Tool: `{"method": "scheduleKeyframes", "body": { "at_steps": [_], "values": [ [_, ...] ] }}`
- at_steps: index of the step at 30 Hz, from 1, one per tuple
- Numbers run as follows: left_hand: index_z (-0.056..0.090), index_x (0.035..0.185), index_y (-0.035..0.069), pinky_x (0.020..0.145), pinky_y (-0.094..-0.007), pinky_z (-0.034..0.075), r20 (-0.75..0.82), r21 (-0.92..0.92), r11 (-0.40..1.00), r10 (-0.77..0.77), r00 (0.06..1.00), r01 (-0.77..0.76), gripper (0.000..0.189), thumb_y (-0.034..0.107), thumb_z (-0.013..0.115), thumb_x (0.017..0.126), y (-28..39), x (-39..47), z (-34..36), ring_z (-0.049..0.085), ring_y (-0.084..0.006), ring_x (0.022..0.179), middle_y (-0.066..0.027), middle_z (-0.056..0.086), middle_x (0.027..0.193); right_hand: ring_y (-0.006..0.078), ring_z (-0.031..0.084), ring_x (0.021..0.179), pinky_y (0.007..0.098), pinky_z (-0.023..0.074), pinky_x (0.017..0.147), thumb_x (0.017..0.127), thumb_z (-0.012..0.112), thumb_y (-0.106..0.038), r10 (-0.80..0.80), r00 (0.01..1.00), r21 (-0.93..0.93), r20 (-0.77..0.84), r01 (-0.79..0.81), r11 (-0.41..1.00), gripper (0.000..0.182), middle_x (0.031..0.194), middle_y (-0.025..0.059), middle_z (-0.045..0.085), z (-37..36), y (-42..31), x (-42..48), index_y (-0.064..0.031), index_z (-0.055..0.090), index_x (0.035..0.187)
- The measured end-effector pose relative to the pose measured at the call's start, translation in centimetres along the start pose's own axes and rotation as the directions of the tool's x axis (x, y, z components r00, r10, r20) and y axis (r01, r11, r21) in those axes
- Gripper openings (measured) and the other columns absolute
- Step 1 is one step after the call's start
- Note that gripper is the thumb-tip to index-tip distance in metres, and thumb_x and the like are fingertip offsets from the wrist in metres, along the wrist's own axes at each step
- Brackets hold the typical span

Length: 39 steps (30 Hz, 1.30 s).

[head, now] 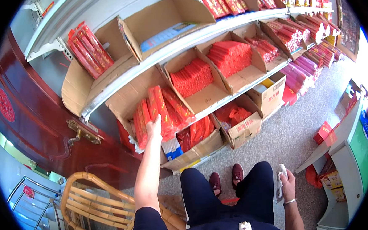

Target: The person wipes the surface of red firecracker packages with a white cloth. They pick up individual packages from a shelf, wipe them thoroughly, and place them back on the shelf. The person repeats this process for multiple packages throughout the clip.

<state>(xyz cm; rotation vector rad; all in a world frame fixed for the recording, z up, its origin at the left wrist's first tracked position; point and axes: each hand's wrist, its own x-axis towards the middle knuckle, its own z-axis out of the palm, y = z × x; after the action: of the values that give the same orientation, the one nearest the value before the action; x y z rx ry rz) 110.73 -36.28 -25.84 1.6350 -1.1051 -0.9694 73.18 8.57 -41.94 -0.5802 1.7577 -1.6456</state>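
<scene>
My left hand reaches out to long red plastic-wrapped packets with gold print and touches them. Its thumb points up; the fingertips are partly hidden, so I cannot tell whether it grips one. These packets lie in a cut-open cardboard box at the left end of the middle shelf. Low at my right side, beside my knee, my right hand holds a crumpled whitish cloth.
More red packets fill cardboard bins along the shelves. Cartons holding red bags stand below. A bamboo chair is at my left, near a dark red door. A white-and-green counter stands on the right.
</scene>
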Motion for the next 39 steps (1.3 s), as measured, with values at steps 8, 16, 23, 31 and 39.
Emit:
{"method": "scheduleKeyframes", "body": {
  "at_steps": [8,16,23,31,39],
  "values": [
    [0.043,0.122,-0.010,0.096,-0.0450,0.044,-0.101,0.364,0.915,0.226,0.969,-0.175,0.063,0.031,0.067,0.082,-0.2,5.8,4.5,0.055,-0.0400,0.110,-0.0313,0.052,0.121,0.0122,0.059,0.087,0.0255,0.0479,0.078,0.085,0.062,-0.009,-0.034,0.999,0.090,0.026,0.032,0.995,0.034,0.098,0.0066,0.065,1.6,-3.7,-1.5,0.0056,0.056,0.115],
    [0.062,0.105,-0.005,0.089,-0.0466,0.048,0.200,0.762,0.578,0.221,0.955,-0.293,0.047,0.036,0.066,0.082,1.0,5.4,3.7,0.056,-0.0425,0.107,-0.0269,0.053,0.120,0.0138,0.060,0.090,0.0267,0.0474,0.081,0.084,0.059,-0.007,-0.006,1.000,0.036,0.008,0.005,0.999,0.036,0.101,0.0085,0.065,1.2,-3.7,-1.6,0.0073,0.055,0.117],
    [0.062,0.112,0.003,0.089,-0.0479,0.047,0.181,0.944,0.220,0.273,0.945,-0.245,0.054,0.049,0.061,0.083,4.6,2.3,2.6,0.051,-0.0327,0.114,-0.0170,0.055,0.122,0.0133,0.059,0.089,0.0271,0.0469,0.081,0.083,0.059,-0.007,-0.021,0.998,-0.011,0.060,0.022,1.000,0.037,0.099,0.0079,0.065,2.9,-4.2,-0.2,0.0078,0.056,0.116],
    [0.061,0.108,0.000,0.061,-0.0265,0.051,0.680,-0.009,0.772,0.471,0.563,-0.635,0.022,0.011,0.052,0.092,16.3,-7.7,-7.1,0.062,-0.0117,0.068,-0.0082,0.066,0.083,0.0134,0.060,0.086,0.0274,0.0480,0.077,0.081,0.061,-0.009,0.000,0.995,-0.003,0.096,0.000,1.000,0.036,0.095,0.0084,0.066,5.2,-4.8,1.5,0.0076,0.058,0.113],
    [0.057,0.110,0.001,0.063,-0.0282,0.048,-0.010,0.147,0.772,0.626,0.779,-0.618,0.033,0.028,0.058,0.090,31.1,3.9,-14.4,0.056,-0.0127,0.073,-0.0079,0.060,0.087,0.0121,0.059,0.080,0.0266,0.0485,0.073,0.081,0.065,-0.014,0.025,0.970,-0.043,0.243,-0.015,0.999,0.039,0.090,0.0056,0.065,10.6,-4.6,3.6,0.0066,0.057,0.112]
  ]
}}
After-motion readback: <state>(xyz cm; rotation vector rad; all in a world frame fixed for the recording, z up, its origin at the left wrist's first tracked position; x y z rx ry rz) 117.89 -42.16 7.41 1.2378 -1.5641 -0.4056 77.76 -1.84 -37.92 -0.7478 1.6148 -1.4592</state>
